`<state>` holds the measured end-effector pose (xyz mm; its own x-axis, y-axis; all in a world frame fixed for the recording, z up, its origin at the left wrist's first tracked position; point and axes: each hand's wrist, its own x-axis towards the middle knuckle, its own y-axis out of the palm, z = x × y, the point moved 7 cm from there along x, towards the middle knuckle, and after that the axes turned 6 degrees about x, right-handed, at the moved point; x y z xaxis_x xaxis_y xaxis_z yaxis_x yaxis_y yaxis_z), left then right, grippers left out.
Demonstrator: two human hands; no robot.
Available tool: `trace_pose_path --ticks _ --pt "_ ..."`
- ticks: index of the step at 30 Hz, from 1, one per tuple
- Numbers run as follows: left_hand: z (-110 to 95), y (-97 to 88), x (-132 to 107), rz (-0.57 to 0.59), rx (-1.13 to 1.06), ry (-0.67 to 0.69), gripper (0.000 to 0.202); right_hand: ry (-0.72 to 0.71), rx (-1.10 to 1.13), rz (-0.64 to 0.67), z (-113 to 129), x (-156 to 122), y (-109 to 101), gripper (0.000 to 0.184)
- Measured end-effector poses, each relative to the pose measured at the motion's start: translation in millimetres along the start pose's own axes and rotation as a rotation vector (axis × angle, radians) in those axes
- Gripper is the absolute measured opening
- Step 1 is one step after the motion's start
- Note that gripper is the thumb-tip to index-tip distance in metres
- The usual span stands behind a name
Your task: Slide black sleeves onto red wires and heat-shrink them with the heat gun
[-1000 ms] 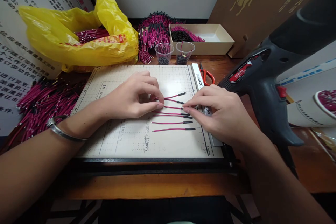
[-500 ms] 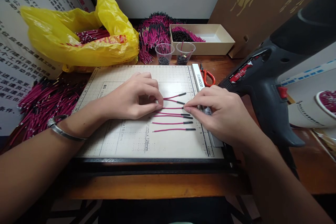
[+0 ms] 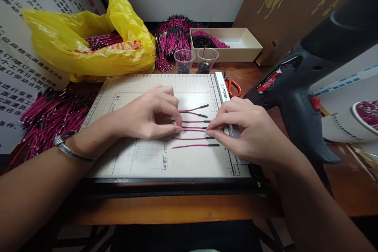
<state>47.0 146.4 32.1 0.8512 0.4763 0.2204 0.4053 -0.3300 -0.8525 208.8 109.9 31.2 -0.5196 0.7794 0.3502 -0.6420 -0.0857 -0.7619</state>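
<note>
My left hand [image 3: 144, 116] and right hand [image 3: 248, 130] each pinched one end of the wire [image 3: 193, 130] between them. Laying it flat, parallel to the lower wires [image 3: 195, 145], looked key.

A yellow plastic bag [image 3: 88, 47] of magenta wires lies at the desk's [image 3: 177, 208] back left, with a loose heap of wires [image 3: 50, 118] in front of it. A clear cup [image 3: 184, 61] and its twin [image 3: 207, 60] stand before a shallow beige box [image 3: 245, 47]. Red-handled scissors [image 3: 233, 86] lie near a black heat gun [image 3: 298, 102] at the right.
</note>
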Motion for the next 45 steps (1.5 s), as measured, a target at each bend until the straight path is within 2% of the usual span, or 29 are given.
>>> trace_pose_path --ticks 13,22,34,45 --pt "-5.4 8.7 2.1 0.044 0.044 0.037 0.018 -0.037 0.011 0.020 1.1 0.8 3.1 0.014" --pt "-10.1 8.1 1.9 0.018 0.039 0.071 0.019 -0.054 0.040 0.027 2.7 1.1 3.0 0.014" --pt "5.4 -5.9 0.4 -0.148 0.014 -0.075 0.016 0.016 0.082 0.040 -0.7 -0.2 1.6 0.014" --pt "9.8 -6.1 -0.3 -0.161 0.082 -0.110 0.017 0.069 0.043 0.032 -2.2 0.5 4.0 0.013"
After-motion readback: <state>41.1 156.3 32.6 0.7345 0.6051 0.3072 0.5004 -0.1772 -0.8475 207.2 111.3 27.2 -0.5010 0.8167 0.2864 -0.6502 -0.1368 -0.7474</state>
